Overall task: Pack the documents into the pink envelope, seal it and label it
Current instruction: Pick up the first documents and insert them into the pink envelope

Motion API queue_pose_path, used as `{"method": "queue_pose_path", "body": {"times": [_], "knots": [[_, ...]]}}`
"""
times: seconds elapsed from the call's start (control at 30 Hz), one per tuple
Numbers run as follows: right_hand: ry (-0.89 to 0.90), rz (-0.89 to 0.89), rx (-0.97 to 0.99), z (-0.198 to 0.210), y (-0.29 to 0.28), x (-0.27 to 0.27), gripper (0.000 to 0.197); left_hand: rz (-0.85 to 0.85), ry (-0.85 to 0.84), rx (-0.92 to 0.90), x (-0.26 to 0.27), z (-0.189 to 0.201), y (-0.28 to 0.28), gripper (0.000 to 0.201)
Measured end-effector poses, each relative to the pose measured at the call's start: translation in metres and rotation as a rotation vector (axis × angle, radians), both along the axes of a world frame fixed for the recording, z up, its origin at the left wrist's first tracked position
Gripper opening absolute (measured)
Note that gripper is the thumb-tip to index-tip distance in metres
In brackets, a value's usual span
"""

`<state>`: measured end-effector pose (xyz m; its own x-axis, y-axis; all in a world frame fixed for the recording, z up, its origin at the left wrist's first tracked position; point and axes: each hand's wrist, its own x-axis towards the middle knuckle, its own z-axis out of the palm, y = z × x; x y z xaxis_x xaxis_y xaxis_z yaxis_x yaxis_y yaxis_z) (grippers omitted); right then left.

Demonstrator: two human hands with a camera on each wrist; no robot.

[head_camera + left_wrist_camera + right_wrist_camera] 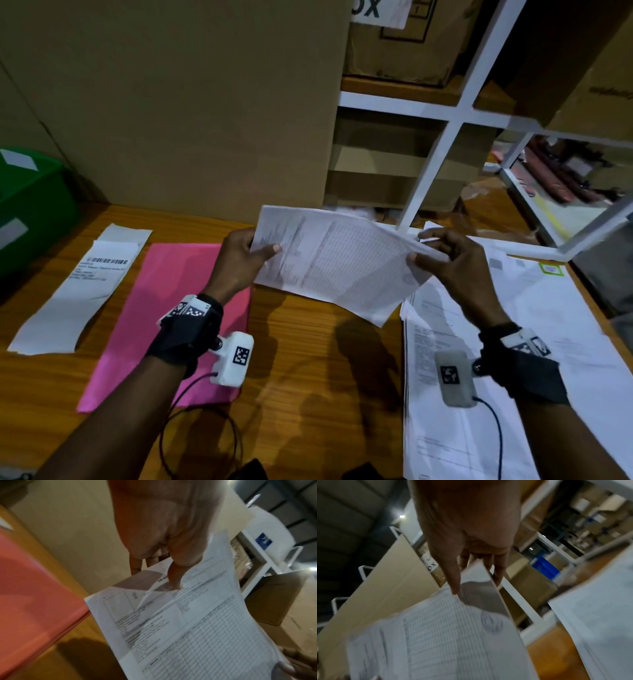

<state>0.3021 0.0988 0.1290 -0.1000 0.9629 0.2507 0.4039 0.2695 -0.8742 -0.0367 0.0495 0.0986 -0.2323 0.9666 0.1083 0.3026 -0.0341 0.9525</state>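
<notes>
A printed document [339,260] with a table on it hangs in the air above the wooden table, held at both ends. My left hand [245,255] pinches its left edge, thumb on top; my right hand [442,257] pinches its right edge. The left wrist view shows the thumb on the document [197,622], and in the right wrist view the fingers grip the document [445,635] near its corner. The pink envelope [171,318] lies flat on the table below my left wrist, seen also as the pink envelope [30,595]. A white shipping label [82,287] with a barcode lies left of it.
A spread of further paper sheets [513,359] covers the table's right side. A green bin [30,205] stands at the far left. A tall cardboard box [191,102] rises behind the table, with a white shelf frame [442,144] holding boxes to its right.
</notes>
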Motion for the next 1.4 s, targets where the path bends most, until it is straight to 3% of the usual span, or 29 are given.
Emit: {"method": "queue_pose_path", "body": {"times": [0.13,0.23,0.33,0.37,0.43,0.53,0.67,0.73,0.87,1.1,1.3,1.4], "knots": [[-0.463,0.103,0.036,0.027,0.007,-0.011,0.034,-0.077,0.108,0.065,0.008,0.031,0.010,0.022],[-0.577,0.181,0.090,0.035,0.008,-0.031,0.026,-0.153,0.327,0.143,0.015,0.053,0.016,0.021],[-0.429,0.193,0.064,0.035,0.009,-0.041,0.015,-0.061,0.388,0.303,0.021,0.066,0.017,0.009],[-0.343,0.182,0.050,0.034,0.009,-0.041,0.011,0.014,0.373,0.350,0.022,0.069,0.016,0.018],[-0.155,0.147,0.034,0.033,0.005,-0.041,0.006,0.167,0.321,0.353,0.017,0.061,0.020,0.057],[0.112,0.125,-0.015,0.024,-0.002,-0.039,0.003,0.167,0.068,0.250,0.016,0.038,0.019,0.086],[0.289,0.081,-0.095,0.005,-0.005,-0.037,0.016,0.046,-0.223,0.154,0.029,0.016,0.009,0.076],[0.363,0.056,-0.136,-0.002,-0.004,-0.034,0.022,-0.002,-0.283,0.139,0.034,0.012,0.007,0.068],[0.369,0.068,-0.163,-0.011,-0.003,-0.030,0.022,-0.069,-0.150,0.115,0.038,0.008,0.009,0.045],[0.129,0.170,-0.123,-0.012,-0.005,-0.031,0.027,-0.236,0.010,0.238,0.047,0.037,0.012,0.058],[0.285,0.057,-0.030,-0.018,-0.003,-0.037,0.029,-0.278,-0.073,0.287,0.046,0.038,0.017,0.062],[0.243,0.041,-0.079,-0.035,-0.001,-0.038,0.034,-0.259,-0.035,0.195,0.044,0.016,0.014,0.060]]}}
